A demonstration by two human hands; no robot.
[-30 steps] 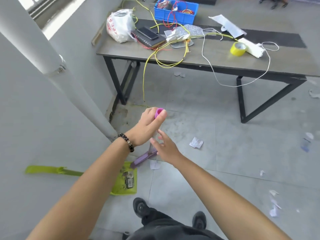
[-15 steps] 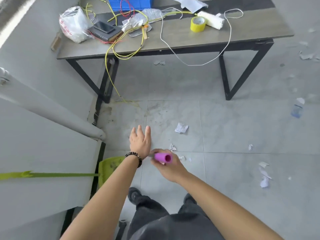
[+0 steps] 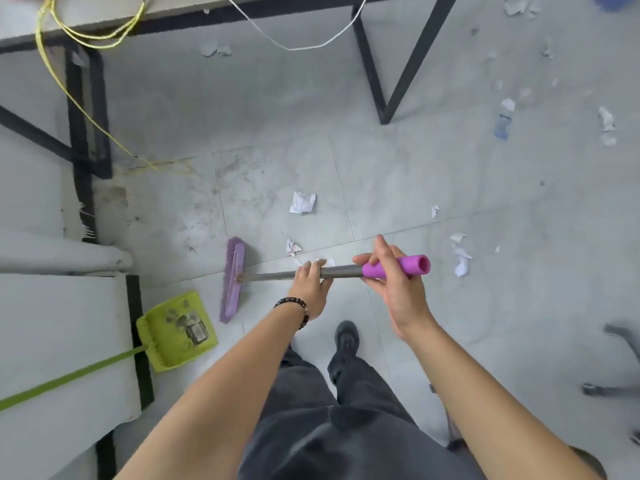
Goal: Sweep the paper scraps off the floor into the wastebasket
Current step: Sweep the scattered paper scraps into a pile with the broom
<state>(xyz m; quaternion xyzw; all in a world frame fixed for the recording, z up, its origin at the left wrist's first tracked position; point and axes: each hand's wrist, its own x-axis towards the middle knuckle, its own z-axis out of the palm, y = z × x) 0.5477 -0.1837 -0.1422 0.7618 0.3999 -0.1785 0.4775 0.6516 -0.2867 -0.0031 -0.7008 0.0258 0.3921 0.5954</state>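
My left hand (image 3: 309, 287) and right hand (image 3: 398, 285) curl fingers round the broom (image 3: 270, 276), spaced for leverage to drag scraps (image 3: 302, 202)

View: one wide-angle camera worn on the person's head.
Facing: forward and steeply down at the floor (image 3: 415, 168).
Nearness: both forearms rise from the bottom edge, close under the lens; the left hand (image 3: 310, 289) and right hand (image 3: 398, 292) grip the broom (image 3: 273, 276) near mid-frame.
Below: the person's trousers (image 3: 311, 427) and one shoe (image 3: 346, 337).
Top edge: only the table (image 3: 369, 64) front edge and legs.
Left edge: dustpan (image 3: 173, 330) near the lower corner.
Distortion: straight lines bow toward the frame edges.
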